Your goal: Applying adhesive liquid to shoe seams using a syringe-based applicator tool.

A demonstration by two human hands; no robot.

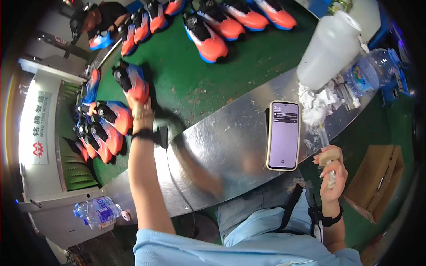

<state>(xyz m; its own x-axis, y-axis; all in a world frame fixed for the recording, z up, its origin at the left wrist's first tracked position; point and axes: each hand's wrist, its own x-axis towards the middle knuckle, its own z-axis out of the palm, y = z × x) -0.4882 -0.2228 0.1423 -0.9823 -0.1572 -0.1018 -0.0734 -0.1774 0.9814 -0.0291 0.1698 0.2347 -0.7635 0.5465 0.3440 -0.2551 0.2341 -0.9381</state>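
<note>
My left arm stretches forward over the green work surface. My left hand [141, 111] is closed at the toe of an orange, blue and black sports shoe [130, 84], which points toward me. Most of those fingers are hidden by the shoe. On the right, past the metal edge of the bench, my right hand [333, 175] is bent around a tan, rough-looking block [329, 156]. A pale, crumpled piece [331, 178] also shows between its fingers. Just beyond that hand, a slim see-through tool [323, 135] extends toward white crumpled tissue [316, 104]; whether I hold it I cannot tell.
A lit phone [284, 135] lies on the metal strip [222, 146]. White bottle [329, 49] and clear bottle [375, 71] are at right. More shoes [214, 40] stand at the back; others [104, 128] cluster left. A person [95, 22] holds a shoe, far left. A carton [375, 181] sits lower right.
</note>
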